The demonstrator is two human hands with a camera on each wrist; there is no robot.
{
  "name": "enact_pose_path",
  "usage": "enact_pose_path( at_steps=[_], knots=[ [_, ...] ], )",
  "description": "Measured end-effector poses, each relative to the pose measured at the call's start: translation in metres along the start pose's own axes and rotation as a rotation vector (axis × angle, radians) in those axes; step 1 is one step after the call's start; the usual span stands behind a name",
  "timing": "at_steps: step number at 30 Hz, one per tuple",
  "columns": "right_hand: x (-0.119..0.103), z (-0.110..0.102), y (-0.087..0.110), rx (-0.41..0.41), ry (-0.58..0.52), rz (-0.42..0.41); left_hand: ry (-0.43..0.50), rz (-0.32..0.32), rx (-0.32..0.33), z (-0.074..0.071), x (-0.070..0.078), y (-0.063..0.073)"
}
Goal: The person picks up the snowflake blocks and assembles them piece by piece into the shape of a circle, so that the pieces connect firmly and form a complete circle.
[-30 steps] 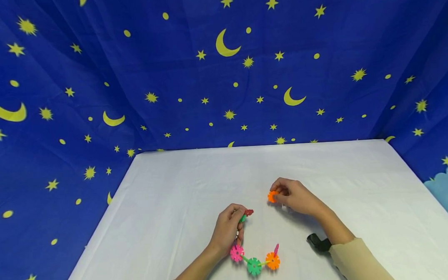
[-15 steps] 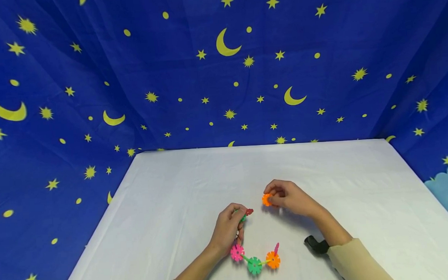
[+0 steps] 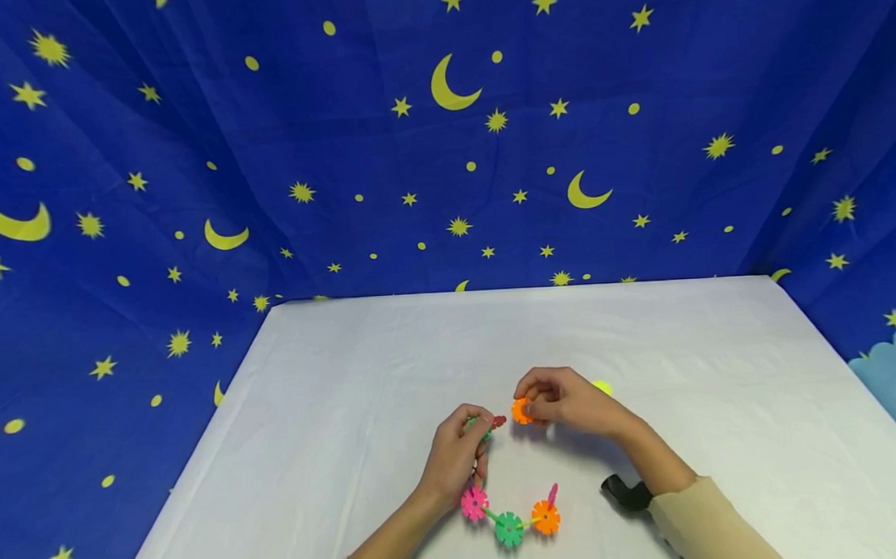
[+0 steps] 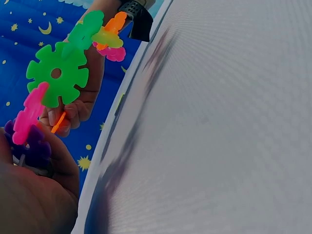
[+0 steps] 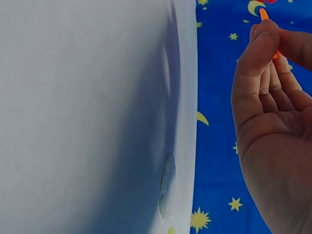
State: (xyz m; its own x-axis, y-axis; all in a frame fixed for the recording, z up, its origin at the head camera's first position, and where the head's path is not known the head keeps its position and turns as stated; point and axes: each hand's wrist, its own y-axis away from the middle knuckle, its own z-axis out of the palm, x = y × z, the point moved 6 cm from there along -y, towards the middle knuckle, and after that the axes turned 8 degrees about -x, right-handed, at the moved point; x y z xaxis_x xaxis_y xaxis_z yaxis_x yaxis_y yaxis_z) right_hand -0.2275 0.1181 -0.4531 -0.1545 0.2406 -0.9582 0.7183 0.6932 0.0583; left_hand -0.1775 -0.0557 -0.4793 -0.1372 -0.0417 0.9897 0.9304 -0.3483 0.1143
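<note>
My left hand (image 3: 456, 454) pinches a chain of interlocking notched plastic discs. A red disc (image 3: 498, 421) sticks out past its fingertips, beside a green one (image 3: 479, 429). Below the hand the chain runs on through a pink disc (image 3: 474, 503), a green disc (image 3: 508, 529) and an orange disc (image 3: 546, 517), ending in an upright magenta disc (image 3: 553, 495). In the left wrist view a purple disc (image 4: 36, 151) sits against the palm. My right hand (image 3: 569, 401) pinches a loose orange disc (image 3: 522, 410) between thumb and fingers, a short gap right of the red one.
A yellow disc (image 3: 603, 387) lies behind the right hand on the white-covered table (image 3: 347, 384). Pale flat pieces (image 5: 167, 187) lie near the table edge in the right wrist view. A black device (image 3: 626, 493) sits at the right wrist. Blue star-patterned cloth (image 3: 382, 149) surrounds the table.
My right hand has moved left and slightly nearer with the orange disc, closing in on the red one. The yellow disc has come into view behind it. My left hand stays put.
</note>
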Motion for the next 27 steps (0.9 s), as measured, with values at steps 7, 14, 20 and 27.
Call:
enact_pose_path(
  at_steps=[7, 14, 20, 27],
  knots=[
    [-0.028, 0.009, 0.004, -0.016, -0.018, -0.032, -0.020, 0.001, 0.010, -0.001, -0.006, -0.001],
    [-0.026, 0.012, 0.001, -0.037, -0.059, -0.028, -0.022, 0.024, -0.012, -0.001, -0.004, -0.001],
    [-0.004, 0.013, -0.005, -0.041, -0.065, -0.021, -0.022, 0.025, -0.014, -0.001, -0.004, -0.001],
    [0.002, 0.015, -0.007, -0.050, -0.089, -0.041, -0.029, 0.027, -0.019, 0.000, -0.004, 0.000]
  ],
)
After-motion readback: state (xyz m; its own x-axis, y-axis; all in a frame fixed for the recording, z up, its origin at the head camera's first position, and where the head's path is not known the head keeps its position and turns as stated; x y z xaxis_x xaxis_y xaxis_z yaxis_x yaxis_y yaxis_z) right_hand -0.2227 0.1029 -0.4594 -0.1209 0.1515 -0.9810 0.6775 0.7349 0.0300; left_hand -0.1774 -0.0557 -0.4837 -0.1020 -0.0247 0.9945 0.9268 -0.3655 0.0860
